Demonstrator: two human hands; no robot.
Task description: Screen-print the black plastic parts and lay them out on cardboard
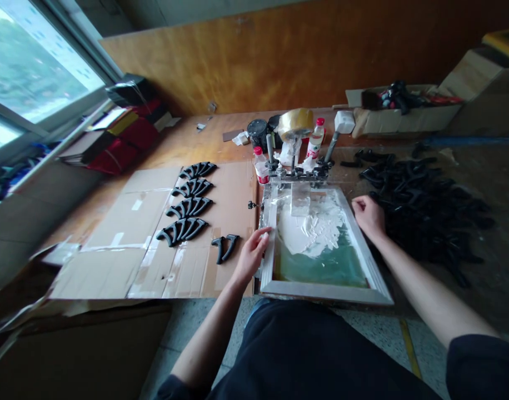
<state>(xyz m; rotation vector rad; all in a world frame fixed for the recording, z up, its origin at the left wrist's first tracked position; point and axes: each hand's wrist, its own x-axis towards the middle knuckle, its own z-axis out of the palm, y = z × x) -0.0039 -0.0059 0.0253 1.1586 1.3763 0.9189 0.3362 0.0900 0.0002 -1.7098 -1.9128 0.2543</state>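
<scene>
Screen frame (327,291): located between the two hands, its left rail at the fingertips of the left hand (252,253) and its right rail just beside the right hand (369,215).

Left hand: partly open, fingers and thumb at the left rail. Whether they grip the rail or only rest against it cannot be told. Right hand: fingers loosely curled; whether anything is held inside them, or whether they touch the frame, cannot be told.

White paste (317,232) covers the upper part of the green mesh (317,269), to the right of the left hand. A clear block (300,199) stands beyond it, in front of the clamp assembly (300,175).

Handling, as judged: support both side rails evenly so that the frame does not twist against the clamps. Keep fingertips on the rails and clear of the paste. Apply light, balanced pressure.

Keep the left forearm clear of the two black parts (219,251) on the cardboard (233,194), just left of the left hand. Keep the right wrist clear of the pile of black parts (429,205), immediately right of the right hand.
</scene>
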